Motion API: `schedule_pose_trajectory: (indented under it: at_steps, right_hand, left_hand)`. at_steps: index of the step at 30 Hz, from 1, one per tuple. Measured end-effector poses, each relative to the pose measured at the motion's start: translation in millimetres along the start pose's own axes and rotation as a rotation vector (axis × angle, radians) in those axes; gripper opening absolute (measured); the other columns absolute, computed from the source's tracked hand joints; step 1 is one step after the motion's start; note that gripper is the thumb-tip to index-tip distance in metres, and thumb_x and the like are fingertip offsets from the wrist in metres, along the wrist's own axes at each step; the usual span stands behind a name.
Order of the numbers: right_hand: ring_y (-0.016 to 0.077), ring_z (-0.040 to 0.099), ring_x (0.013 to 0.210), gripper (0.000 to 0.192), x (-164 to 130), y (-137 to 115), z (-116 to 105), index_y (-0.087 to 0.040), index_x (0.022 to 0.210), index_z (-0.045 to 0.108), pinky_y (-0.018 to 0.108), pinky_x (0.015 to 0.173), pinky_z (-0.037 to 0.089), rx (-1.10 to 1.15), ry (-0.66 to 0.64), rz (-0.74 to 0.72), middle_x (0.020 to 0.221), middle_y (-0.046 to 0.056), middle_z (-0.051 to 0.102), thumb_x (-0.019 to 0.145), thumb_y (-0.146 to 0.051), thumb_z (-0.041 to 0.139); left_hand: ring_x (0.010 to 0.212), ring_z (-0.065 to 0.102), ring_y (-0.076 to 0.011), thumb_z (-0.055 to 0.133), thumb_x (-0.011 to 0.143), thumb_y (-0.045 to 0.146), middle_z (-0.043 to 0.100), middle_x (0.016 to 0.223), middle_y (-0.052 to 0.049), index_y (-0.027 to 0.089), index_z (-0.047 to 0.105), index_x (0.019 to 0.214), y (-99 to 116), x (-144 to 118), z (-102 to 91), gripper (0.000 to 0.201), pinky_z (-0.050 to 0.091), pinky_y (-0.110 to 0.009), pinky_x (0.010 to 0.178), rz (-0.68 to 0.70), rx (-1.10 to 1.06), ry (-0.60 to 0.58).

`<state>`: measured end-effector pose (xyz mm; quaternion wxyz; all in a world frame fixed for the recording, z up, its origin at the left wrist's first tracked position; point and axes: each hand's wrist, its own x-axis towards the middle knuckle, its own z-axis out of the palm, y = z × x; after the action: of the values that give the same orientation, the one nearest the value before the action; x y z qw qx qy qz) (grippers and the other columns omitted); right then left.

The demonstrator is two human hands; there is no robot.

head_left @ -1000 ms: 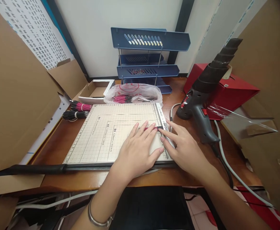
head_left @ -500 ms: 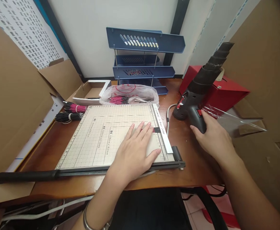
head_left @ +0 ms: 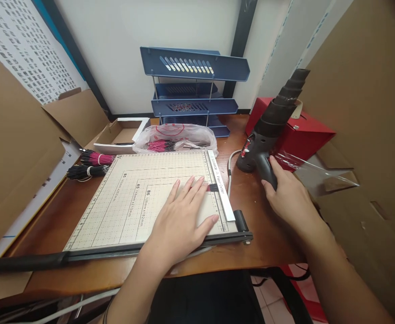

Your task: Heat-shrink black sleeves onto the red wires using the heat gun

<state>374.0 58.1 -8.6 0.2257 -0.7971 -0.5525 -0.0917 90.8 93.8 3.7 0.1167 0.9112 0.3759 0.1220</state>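
Note:
My left hand lies flat on the cream board of a paper cutter, fingers stretched out and slightly apart. Black and dark red wire ends stick out past its fingertips beside the cutter's white strip; the rest of them is hidden under the hand. To the right, my right hand is wrapped around the handle of a black heat gun. The gun stands on its rear end with its stepped nozzle pointing up. The cutter's black blade arm is down along the near edge.
Behind the cutter sits a plastic bag of pink-and-black wires, with a blue tray rack beyond. Wire bundles and an open carton are at left. A red box stands behind the heat gun; cardboard rises at both sides.
The whole view has shifted slightly. My right index finger now covers the red switch that showed on the handle before. My left hand stays flat on the cutter.

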Motion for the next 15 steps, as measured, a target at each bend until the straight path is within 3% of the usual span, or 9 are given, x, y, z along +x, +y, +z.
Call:
schedule_pose_trajectory:
  at_steps: [2, 4, 5, 6, 8, 9, 10, 13, 15]
  right_hand:
    - [0.0362, 0.060, 0.117, 0.063, 2, -11, 0, -0.015, 0.145, 0.053, 0.058, 0.103, 0.048, 0.189, 0.209, -0.005, 0.134, 0.020, 0.059, 0.089, -0.042, 0.063]
    - [0.0254, 0.066, 0.099, 0.048, 12, -29, 0, -0.017, 0.118, 0.065, 0.048, 0.097, 0.054, 0.620, 0.389, 0.109, 0.114, 0.014, 0.067, 0.086, -0.053, 0.068]
    - [0.0203, 0.066, 0.086, 0.047, 20, -39, 0, -0.017, 0.103, 0.067, 0.040, 0.087, 0.058, 0.944, 0.341, 0.182, 0.100, 0.011, 0.069, 0.084, -0.060, 0.069]
    - [0.0167, 0.064, 0.075, 0.054, 29, -48, -1, -0.015, 0.096, 0.067, 0.033, 0.075, 0.060, 1.315, 0.158, 0.276, 0.093, 0.010, 0.069, 0.081, -0.067, 0.069]
    - [0.0151, 0.065, 0.075, 0.082, 53, -62, -2, -0.012, 0.113, 0.065, 0.029, 0.063, 0.061, 2.062, -0.279, 0.544, 0.109, 0.014, 0.069, 0.075, -0.084, 0.061]
    - [0.0131, 0.066, 0.075, 0.091, 65, -66, -4, -0.012, 0.126, 0.060, 0.026, 0.058, 0.060, 2.174, -0.350, 0.581, 0.117, 0.015, 0.068, 0.080, -0.089, 0.045]
    - [0.0096, 0.065, 0.071, 0.093, 77, -68, -5, -0.011, 0.136, 0.053, 0.021, 0.053, 0.058, 2.299, -0.362, 0.638, 0.123, 0.016, 0.066, 0.087, -0.087, 0.034]
    - [0.0084, 0.064, 0.065, 0.086, 102, -70, -7, -0.014, 0.154, 0.036, 0.022, 0.047, 0.058, 2.876, -0.202, 0.956, 0.136, 0.019, 0.058, 0.093, -0.074, 0.043]
    - [0.0094, 0.065, 0.065, 0.074, 107, -72, -7, -0.021, 0.155, 0.037, 0.024, 0.048, 0.060, 3.055, -0.095, 0.992, 0.139, 0.015, 0.058, 0.096, -0.064, 0.050]
  left_hand:
    - [0.158, 0.019, -0.0260, 0.043, 0.102, 0.058, 0.025, 0.169, -0.004, 0.017, 0.032, 0.161, -2, -1, -2.2, 0.072, 0.011, -0.053, 0.131, -0.018, -0.092, 0.007]
    - [0.158, 0.021, -0.0237, 0.044, 0.102, 0.059, 0.027, 0.168, -0.002, 0.023, 0.033, 0.161, -7, -3, -5.7, 0.070, 0.013, -0.050, 0.131, -0.060, -0.241, 0.026]
    - [0.157, 0.022, -0.0226, 0.044, 0.102, 0.059, 0.029, 0.168, 0.000, 0.026, 0.035, 0.160, -10, -5, -7.7, 0.067, 0.014, -0.049, 0.131, -0.091, -0.321, 0.047]
    - [0.157, 0.023, -0.0220, 0.045, 0.102, 0.059, 0.031, 0.167, 0.001, 0.029, 0.037, 0.158, -14, -8, -9.7, 0.064, 0.015, -0.048, 0.131, -0.125, -0.389, 0.073]
    - [0.156, 0.025, -0.0228, 0.047, 0.102, 0.058, 0.036, 0.165, 0.003, 0.032, 0.045, 0.154, -22, -14, -13.2, 0.058, 0.016, -0.049, 0.131, -0.189, -0.447, 0.134]
    - [0.156, 0.027, -0.0238, 0.049, 0.101, 0.058, 0.039, 0.164, 0.002, 0.032, 0.048, 0.152, -26, -18, -14.4, 0.057, 0.014, -0.050, 0.131, -0.218, -0.431, 0.162]
    - [0.155, 0.029, -0.0246, 0.050, 0.101, 0.058, 0.042, 0.163, 0.001, 0.031, 0.051, 0.150, -30, -22, -15.1, 0.056, 0.012, -0.051, 0.131, -0.244, -0.403, 0.191]
    - [0.154, 0.032, -0.0256, 0.051, 0.100, 0.058, 0.047, 0.159, -0.002, 0.026, 0.053, 0.149, -37, -29, -14.7, 0.059, 0.011, -0.050, 0.131, -0.289, -0.356, 0.211]
    - [0.155, 0.029, -0.0281, 0.050, 0.099, 0.059, 0.045, 0.161, -0.003, 0.024, 0.051, 0.152, -38, -29, -13.4, 0.063, 0.014, -0.052, 0.130, -0.318, -0.359, 0.195]
